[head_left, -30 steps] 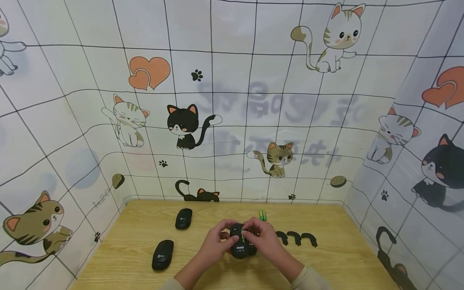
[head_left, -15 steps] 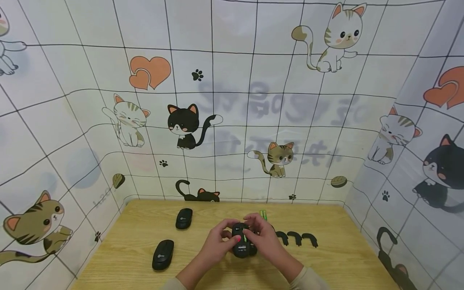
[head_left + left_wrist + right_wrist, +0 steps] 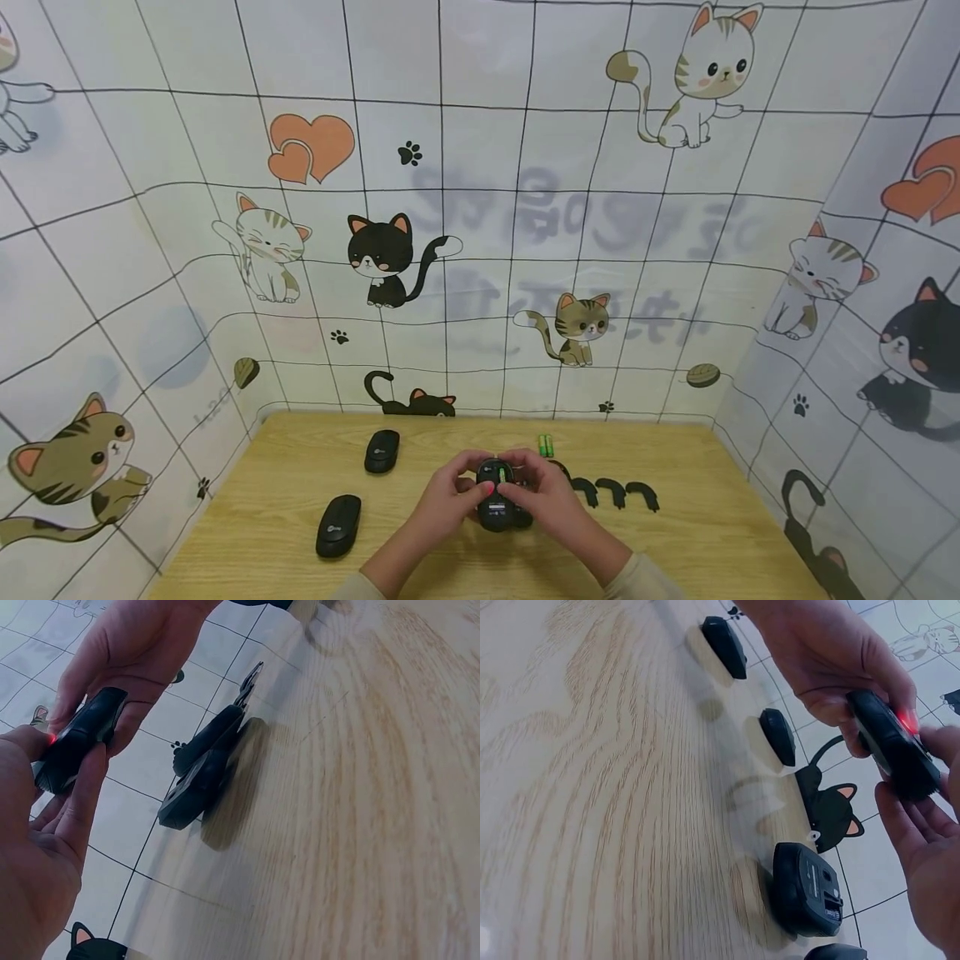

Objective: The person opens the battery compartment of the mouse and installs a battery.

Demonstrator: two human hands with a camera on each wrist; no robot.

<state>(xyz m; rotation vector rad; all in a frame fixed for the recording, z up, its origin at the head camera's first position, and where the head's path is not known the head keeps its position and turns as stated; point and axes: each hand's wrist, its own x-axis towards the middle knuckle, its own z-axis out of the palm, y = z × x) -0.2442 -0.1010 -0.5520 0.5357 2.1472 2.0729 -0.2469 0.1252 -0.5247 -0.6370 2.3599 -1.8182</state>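
Note:
A black computer mouse (image 3: pixel 495 515) is held underside up over the table between both hands. A green battery (image 3: pixel 502 475) shows in its open compartment. My left hand (image 3: pixel 453 493) grips the left side, its thumb on the underside beside a red glow. The right hand (image 3: pixel 542 485) grips the other side, with its thumb at the lower end of the battery. The left wrist view shows the mouse (image 3: pixel 81 741) edge-on, fingers of both hands round it. Another mouse (image 3: pixel 806 889) lies underside up on the table with its battery compartment uncovered, mostly hidden behind the held one in the head view.
Two black mice, one near (image 3: pixel 338 527) and one farther back (image 3: pixel 382 452), stand upright on the table's left. Two green batteries (image 3: pixel 545 446) lie behind the right hand. Several curved black covers (image 3: pixel 611 492) lie in a row to its right. A cat-print sheet (image 3: pixel 480 250) surrounds the table.
My right hand's fingers have come down from above the mouse's far end to its side, and the thumb has shifted lower. More of the battery in the compartment shows.

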